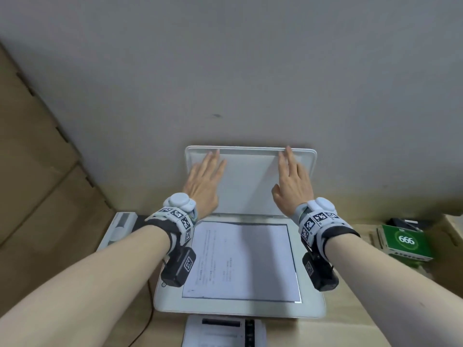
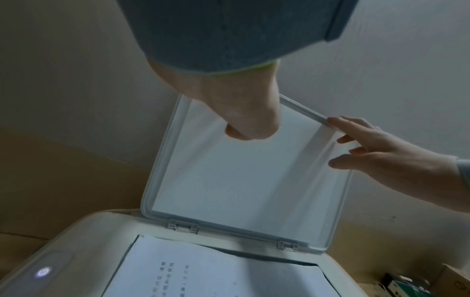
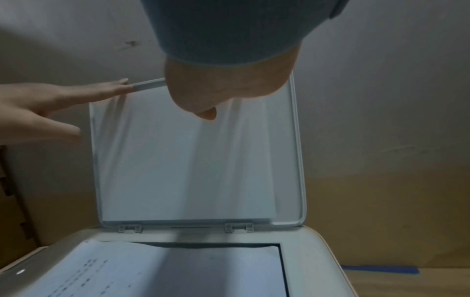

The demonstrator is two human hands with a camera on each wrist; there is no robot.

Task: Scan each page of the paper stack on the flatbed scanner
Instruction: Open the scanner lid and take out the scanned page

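Hands raised against the open scanner lid (image 1: 250, 181): my left hand (image 1: 204, 185) and my right hand (image 1: 293, 186) reach up its white inner face, fingers straight and slightly spread, the fingertips at its top edge. From the left wrist view, the fingers (image 2: 356, 130) of my right hand lie across the lid's upper rim without curling round it, thumb held apart below; the right wrist view shows the fingers (image 3: 112, 88) of my left hand reaching the same rim at the opposite corner. The lid stands steeply tilted on two hinges at the back of the flatbed scanner (image 1: 225, 310), close to a grey wall (image 1: 225, 71).

A printed page (image 1: 240, 261) lies flat on the scanner glass with its lines of text facing up, its far edge slightly wavy against the dark gap at the back of the glass. More printed sheets (image 1: 223, 331) lie just in front of the scanner, at the near edge of the tabletop (image 1: 350, 321). A lit round button (image 2: 43, 272) glows on the scanner's left side. A green box (image 1: 406, 242) marked "666" sits to the right, well apart from the scanner, and cardboard boxes (image 1: 32, 159) stand stacked on the left.
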